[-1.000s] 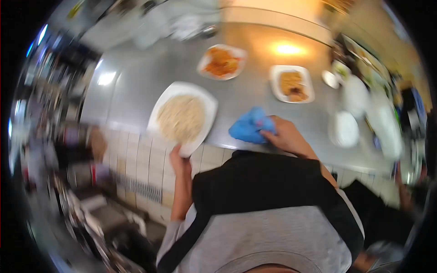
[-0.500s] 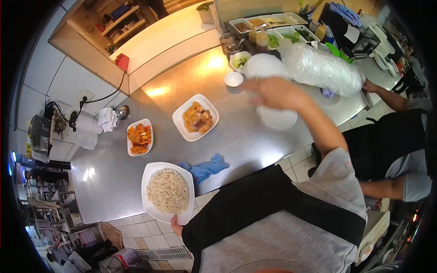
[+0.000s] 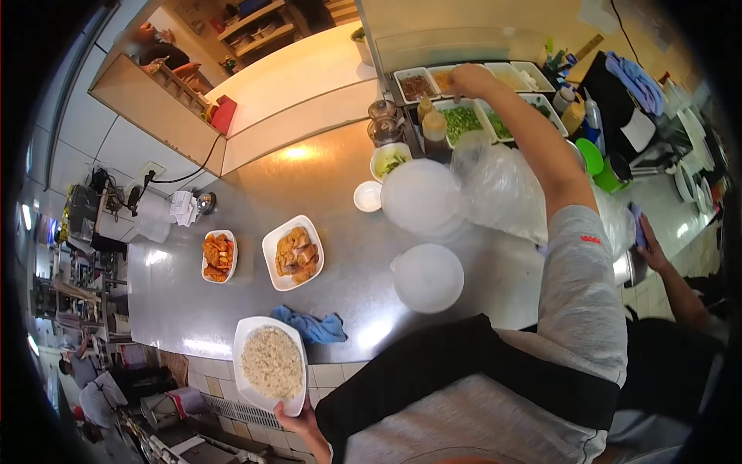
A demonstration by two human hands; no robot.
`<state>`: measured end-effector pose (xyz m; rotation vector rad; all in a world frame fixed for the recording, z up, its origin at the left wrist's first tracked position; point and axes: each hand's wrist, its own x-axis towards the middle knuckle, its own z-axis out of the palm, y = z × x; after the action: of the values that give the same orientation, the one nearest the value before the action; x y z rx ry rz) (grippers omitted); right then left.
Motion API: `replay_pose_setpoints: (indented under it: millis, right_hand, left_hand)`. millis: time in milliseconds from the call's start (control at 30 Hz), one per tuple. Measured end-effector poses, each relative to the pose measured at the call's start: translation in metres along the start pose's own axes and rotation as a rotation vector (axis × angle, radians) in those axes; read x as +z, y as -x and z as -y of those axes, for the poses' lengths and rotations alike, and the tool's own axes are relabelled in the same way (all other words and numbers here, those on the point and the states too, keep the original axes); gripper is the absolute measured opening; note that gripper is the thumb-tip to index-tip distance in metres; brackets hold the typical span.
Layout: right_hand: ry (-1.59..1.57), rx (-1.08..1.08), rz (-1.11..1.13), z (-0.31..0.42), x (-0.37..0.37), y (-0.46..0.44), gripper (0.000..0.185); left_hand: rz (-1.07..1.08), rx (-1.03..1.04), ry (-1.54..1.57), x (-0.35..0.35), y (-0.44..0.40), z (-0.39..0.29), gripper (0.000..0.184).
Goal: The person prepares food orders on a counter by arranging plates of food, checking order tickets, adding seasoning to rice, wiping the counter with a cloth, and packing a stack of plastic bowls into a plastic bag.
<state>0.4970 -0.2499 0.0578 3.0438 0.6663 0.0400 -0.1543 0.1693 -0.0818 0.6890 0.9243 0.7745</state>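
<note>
My left hand [image 3: 300,421] grips the lower rim of a white plate [image 3: 240,340] heaped with rice [image 3: 272,362], held at the table's front edge. Reaching far forward, my right hand [image 3: 470,80] is over the back row of topping trays, its fingers curled down at a tray with orange-yellow contents [image 3: 440,80]. What those fingers hold, if anything, is hidden. Beside that tray is one with brown bits [image 3: 416,87]; in front lies chopped green onion [image 3: 464,121]. A blue cloth [image 3: 313,325] lies by the plate.
Two white bowls hold orange-red food [image 3: 218,257] and breaded pieces [image 3: 296,255]. Round translucent lids [image 3: 421,197], another lid-like round piece [image 3: 429,278] and a plastic bag [image 3: 506,189] lie to the right. Squeeze bottles [image 3: 434,127] stand by the trays. A co-worker's hand [image 3: 651,246] is at right.
My right hand has moved from above the round lids forward to the topping trays. The rice plate stays in my left hand. The camera view has shifted.
</note>
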Motion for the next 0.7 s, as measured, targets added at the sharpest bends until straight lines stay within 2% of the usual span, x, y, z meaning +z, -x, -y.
replay_pose_setpoints:
  millis: [33,133,267,367,500,600,700]
  right_hand:
    - [-0.004,-0.045,-0.023,-0.001,0.006,-0.01,0.023]
    - [0.122,0.057,0.017,-0.008,0.017,-0.035,0.026]
    - [-0.111,0.138,0.392,0.017,-0.028,-0.012,0.021]
    - [0.158,-0.014,0.257,-0.021,0.032,-0.051,0.029]
    - [0.123,-0.004,0.399,-0.013,-0.007,-0.028,0.039]
    - [0.057,0.018,0.212,-0.046,0.039,-0.048,0.039]
    - [0.018,-0.077,0.254,-0.047,0.031,-0.035,0.038]
  left_hand:
    - [0.022,0.049,-0.034,0.01,0.011,-0.007,0.065]
    - [0.028,0.168,-0.026,0.057,0.044,-0.024,0.066]
    - [0.075,0.288,-0.008,0.124,0.038,-0.035,0.067]
    - [0.204,0.256,0.049,0.178,0.023,-0.031,0.066]
    - [0.3,0.149,0.087,0.256,0.0,-0.012,0.066]
    - [0.414,0.061,0.096,0.317,-0.008,0.011,0.066]
    - [0.515,-0.067,0.092,0.371,-0.011,0.03,0.065]
